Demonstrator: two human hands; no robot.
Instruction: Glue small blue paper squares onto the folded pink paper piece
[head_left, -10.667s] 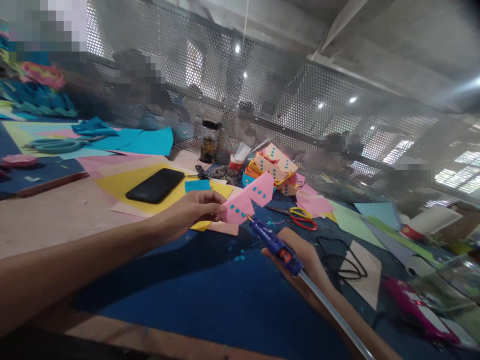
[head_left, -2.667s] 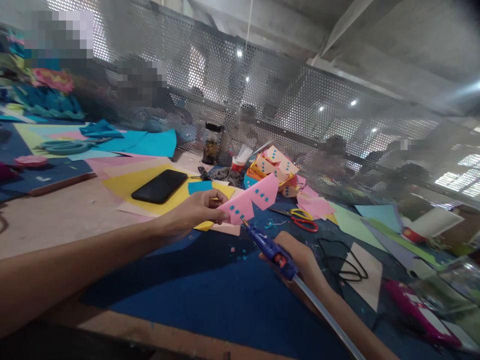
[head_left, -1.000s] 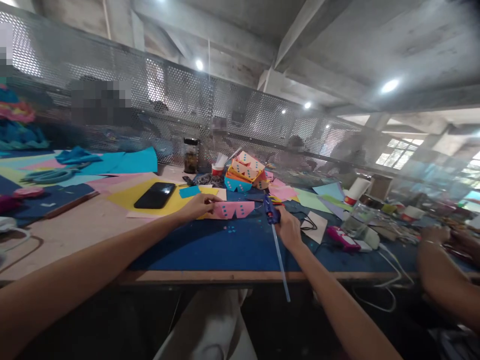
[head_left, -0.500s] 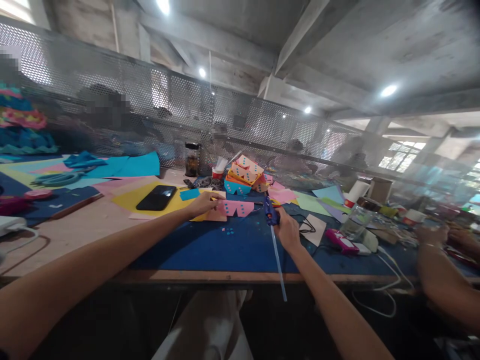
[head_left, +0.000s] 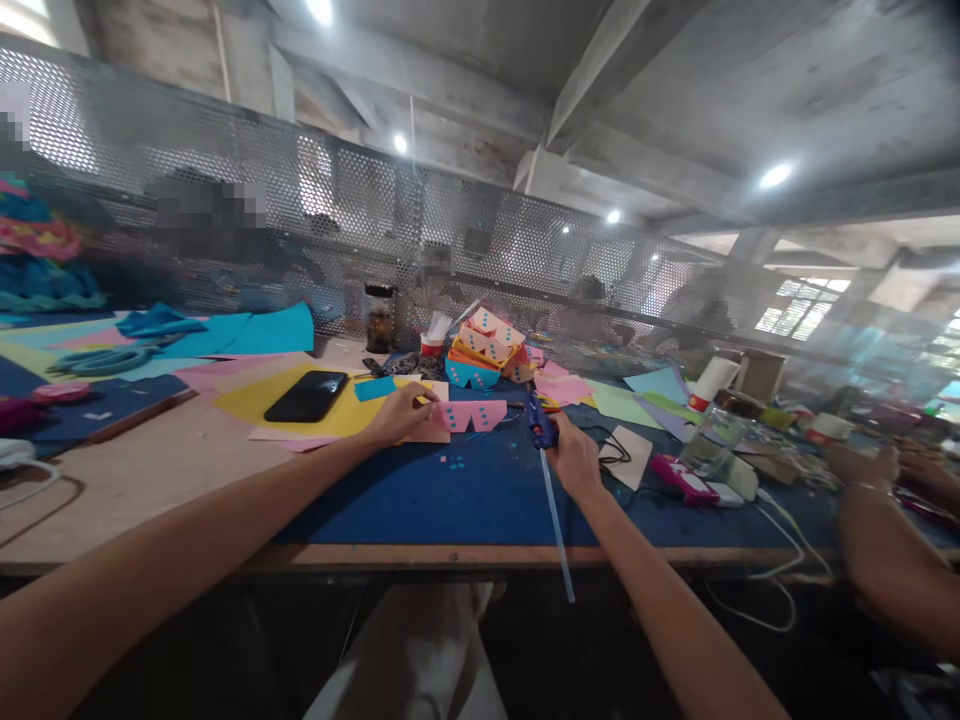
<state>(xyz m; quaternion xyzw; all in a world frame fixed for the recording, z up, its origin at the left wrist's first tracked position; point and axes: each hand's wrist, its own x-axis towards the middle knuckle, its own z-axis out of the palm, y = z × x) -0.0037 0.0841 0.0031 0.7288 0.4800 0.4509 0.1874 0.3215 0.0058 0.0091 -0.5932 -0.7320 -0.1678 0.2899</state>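
Note:
Between the fingertips of my left hand (head_left: 401, 412) is the left end of a pink paper strip (head_left: 472, 414), notched below and marked with blue dots. My right hand (head_left: 574, 455) is wrapped round a dark blue glue gun (head_left: 541, 422). Its nozzle points left, close to the strip's right end; whether they touch I cannot tell. A long clear glue stick (head_left: 557, 530) hangs out of the gun's rear, past the table edge. Small blue bits (head_left: 456, 462) lie on the blue mat (head_left: 420, 505) below the strip. Behind it sits a pile of folded dotted paper pieces (head_left: 487, 345).
A black phone (head_left: 306, 396) lies on yellow paper at left. Teal scissors (head_left: 105, 358) are farther left. A dark-lidded jar (head_left: 380, 318) stands at the back. On the right are a magenta device (head_left: 682, 480), white cables and a co-worker's arm (head_left: 874, 520).
The view has shifted slightly. My left hand still pinches the pink strip and my right hand keeps the glue gun in nearly the same place.

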